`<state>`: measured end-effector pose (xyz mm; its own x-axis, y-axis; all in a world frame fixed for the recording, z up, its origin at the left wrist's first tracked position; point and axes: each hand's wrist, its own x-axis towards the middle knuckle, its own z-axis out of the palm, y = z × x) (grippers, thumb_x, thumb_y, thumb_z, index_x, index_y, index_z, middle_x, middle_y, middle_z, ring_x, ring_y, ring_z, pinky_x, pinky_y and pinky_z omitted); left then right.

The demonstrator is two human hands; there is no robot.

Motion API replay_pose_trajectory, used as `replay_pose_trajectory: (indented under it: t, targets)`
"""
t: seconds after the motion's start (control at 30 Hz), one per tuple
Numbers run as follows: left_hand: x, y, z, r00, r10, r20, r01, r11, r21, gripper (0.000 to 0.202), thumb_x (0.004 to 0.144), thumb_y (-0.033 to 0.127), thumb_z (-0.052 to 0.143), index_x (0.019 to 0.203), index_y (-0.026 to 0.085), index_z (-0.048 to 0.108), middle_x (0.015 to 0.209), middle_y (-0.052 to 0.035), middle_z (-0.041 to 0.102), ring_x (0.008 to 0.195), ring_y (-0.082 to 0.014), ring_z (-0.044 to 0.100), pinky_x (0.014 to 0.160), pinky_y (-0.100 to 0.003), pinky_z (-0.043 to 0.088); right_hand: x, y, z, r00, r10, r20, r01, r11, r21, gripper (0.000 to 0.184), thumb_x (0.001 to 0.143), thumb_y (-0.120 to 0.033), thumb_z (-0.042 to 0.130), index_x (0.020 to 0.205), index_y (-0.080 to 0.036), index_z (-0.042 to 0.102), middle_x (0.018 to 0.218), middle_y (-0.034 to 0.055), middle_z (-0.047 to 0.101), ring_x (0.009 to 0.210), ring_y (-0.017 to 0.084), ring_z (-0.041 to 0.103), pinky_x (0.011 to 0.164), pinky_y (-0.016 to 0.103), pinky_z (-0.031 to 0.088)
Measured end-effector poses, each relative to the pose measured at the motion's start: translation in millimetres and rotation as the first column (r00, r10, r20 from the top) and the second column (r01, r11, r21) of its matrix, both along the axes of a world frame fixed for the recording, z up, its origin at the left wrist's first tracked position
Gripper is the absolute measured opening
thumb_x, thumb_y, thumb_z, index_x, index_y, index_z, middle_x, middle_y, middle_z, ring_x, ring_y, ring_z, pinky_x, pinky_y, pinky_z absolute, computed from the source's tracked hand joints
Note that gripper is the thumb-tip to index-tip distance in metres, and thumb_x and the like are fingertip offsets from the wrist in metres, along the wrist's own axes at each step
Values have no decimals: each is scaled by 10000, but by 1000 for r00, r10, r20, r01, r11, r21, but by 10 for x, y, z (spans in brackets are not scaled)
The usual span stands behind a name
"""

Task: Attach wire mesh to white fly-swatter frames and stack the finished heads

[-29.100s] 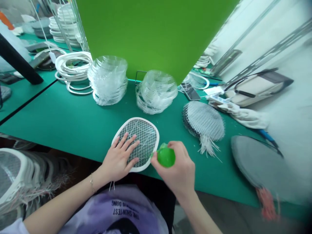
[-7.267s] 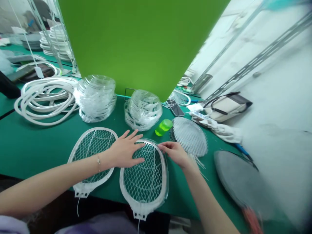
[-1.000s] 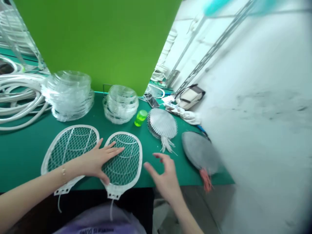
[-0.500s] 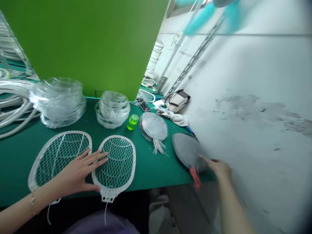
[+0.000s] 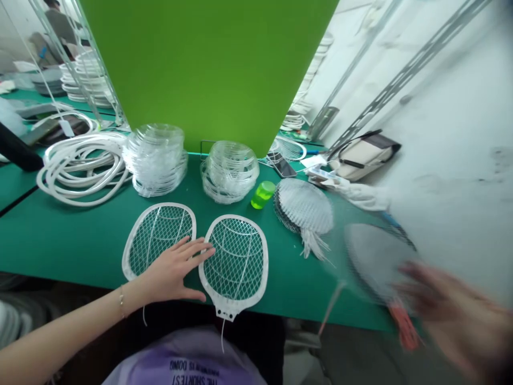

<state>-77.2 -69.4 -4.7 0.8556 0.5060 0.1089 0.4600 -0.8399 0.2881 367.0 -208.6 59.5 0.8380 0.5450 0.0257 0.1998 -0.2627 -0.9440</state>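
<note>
On your table (image 5: 72, 240), the left frame (image 5: 160, 224) and right frame (image 5: 234, 262) lie side by side, with grey mesh (image 5: 371, 254) to their right. Your left hand (image 5: 172, 272) is spread over both frames; your blurred right hand (image 5: 444, 302) is by the mesh, its grip impossible to tell.

A beige bag (image 5: 363, 159) lies beside the wall (image 5: 457, 176), a phone (image 5: 282, 165) near the green panel (image 5: 208, 75).

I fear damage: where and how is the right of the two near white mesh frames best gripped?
Probably by the narrow tab of the right white mesh frame, from the near side of the table, pinched above and below. The frame lies flat; the tab faces that side and seems to overhang the edge.
</note>
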Motion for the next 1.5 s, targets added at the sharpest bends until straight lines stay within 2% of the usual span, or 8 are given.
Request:
replay_pose_trajectory:
  t: [0.03,0.1,0.23,0.43,0.9,1.2,1.4,1.5]
  targets:
    - [-15,-5,27,999,35,3,-35,999,11,1046,802,735,642,1596,222,196,1583,-125,394,1469,-346,337,1206,-533,268,-362,91,-61,980,53,-194,-53,999,4,561,396,-633,914,754,-227,766,913,177,755,617,234,698,594,415,572]
    - [-46,-13,79,994,107,6,-107,993,43,1204,766,771,645,1613,198,10,1635,-142,273,1507,-355,236,1210,-529,252,-1024,279,-196,859,195,-473,-238,971,-32,569,391,-571,940,780,-192,770,853,138,766,589,219,700,591,376,595]
    - [-72,-35,112,990,143,-8,-142,988,64,1242,781,733,669,1601,193,-92,1649,-139,232,1518,-323,218,1220,-483,243,-1681,502,-486,721,312,-619,-445,893,-68,581,473,-571,927,832,-143,766,842,114,776,601,196,720,556,272,581]
    - [-3,-47,29,994,104,-27,-104,995,9,1213,796,653,718,1601,219,-78,1642,-121,262,1513,-315,237,1218,-473,252,-1618,520,-709,738,290,-609,-442,890,-112,607,498,-587,917,875,-141,749,867,107,782,614,178,728,540,225,574]
    - [69,16,28,1000,16,15,-16,999,-40,1156,831,619,705,1607,221,-55,1642,-120,264,1507,-296,260,1225,-446,243,-1636,577,-669,771,306,-558,-445,886,-130,628,481,-599,911,864,-134,735,811,99,777,558,177,716,510,230,572]
    - [66,43,-1,988,-153,4,153,985,-85,544,942,476,639,1437,286,515,1542,-47,471,1463,-302,361,1203,-495,297,-1710,592,-694,808,327,-491,-455,875,-165,575,526,-586,883,820,-118,724,780,124,769,540,205,717,478,251,562]
    - [82,29,-18,984,-175,-44,171,981,-88,524,954,482,618,1416,243,551,1528,-68,487,1444,-325,390,1184,-517,329,-1649,593,-629,814,331,-478,-476,851,-222,508,592,-548,865,836,-122,734,790,125,766,573,221,721,523,294,588]
    - [78,25,-44,987,-153,-42,148,985,-90,517,961,486,605,1422,259,545,1529,-56,485,1453,-321,374,1194,-528,305,-1549,521,-527,893,348,-285,-432,838,-332,506,702,-589,781,912,-130,748,824,123,764,613,228,714,540,324,586]
